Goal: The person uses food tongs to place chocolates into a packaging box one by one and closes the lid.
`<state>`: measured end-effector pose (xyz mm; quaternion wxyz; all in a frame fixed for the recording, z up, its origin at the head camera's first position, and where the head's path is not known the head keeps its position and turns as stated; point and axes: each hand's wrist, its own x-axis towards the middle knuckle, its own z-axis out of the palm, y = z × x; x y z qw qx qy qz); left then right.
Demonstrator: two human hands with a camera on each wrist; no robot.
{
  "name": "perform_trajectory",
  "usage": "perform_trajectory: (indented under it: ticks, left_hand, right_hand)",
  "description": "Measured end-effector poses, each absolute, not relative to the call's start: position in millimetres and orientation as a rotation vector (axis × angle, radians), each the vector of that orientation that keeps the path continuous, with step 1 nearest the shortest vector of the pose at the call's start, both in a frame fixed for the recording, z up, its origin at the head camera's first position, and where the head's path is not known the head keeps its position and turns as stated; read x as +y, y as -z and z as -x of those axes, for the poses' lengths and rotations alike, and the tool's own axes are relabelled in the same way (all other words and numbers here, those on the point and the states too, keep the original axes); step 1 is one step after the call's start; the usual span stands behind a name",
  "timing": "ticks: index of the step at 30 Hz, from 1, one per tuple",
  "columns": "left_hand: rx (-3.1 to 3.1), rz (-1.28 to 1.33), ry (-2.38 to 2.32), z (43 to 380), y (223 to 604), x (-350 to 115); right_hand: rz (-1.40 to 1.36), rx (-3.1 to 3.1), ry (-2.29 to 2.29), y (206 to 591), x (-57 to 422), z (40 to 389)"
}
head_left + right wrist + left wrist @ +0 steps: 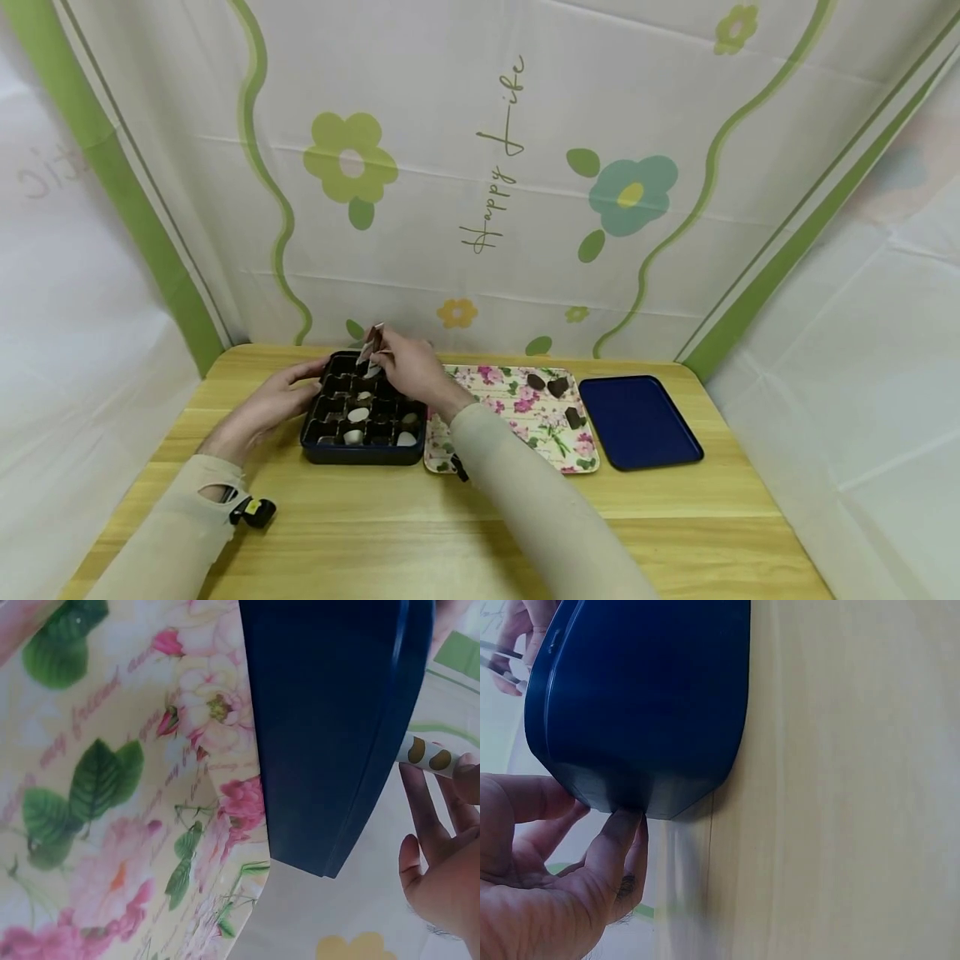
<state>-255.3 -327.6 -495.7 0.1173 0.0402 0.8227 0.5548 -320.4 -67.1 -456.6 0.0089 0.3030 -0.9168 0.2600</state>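
Note:
A dark blue box (363,456) with black dividers stands at the left; several compartments hold small pieces, among them a white oval piece (358,414). My left hand (273,408) touches its left side near the far corner. In the left wrist view, the fingertips (626,819) rest against the box's outer wall. Over the far right part of the box, my right hand (411,367) pinches a small pair of tongs (372,343), tips pointing down. The right wrist view shows gold ovals on the white tongs (426,755). Whether the tips hold anything cannot be seen.
Right of the box lies a floral tray (480,379), with dark brown pieces, including an oval one (536,382), near its right side. Beyond it a flat blue lid (637,421) lies on the wooden table (390,525). A printed curtain (427,192) hangs behind.

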Motion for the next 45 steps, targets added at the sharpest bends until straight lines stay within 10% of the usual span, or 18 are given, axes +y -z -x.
perform_trajectory:
  ticks: [45]
  left_hand:
    - [2.388,-0.102,-1.63,255.4,495.1,-327.6]
  right_hand:
    - [-0.268,-2.864,-0.869,468.5,181.2,296.5]
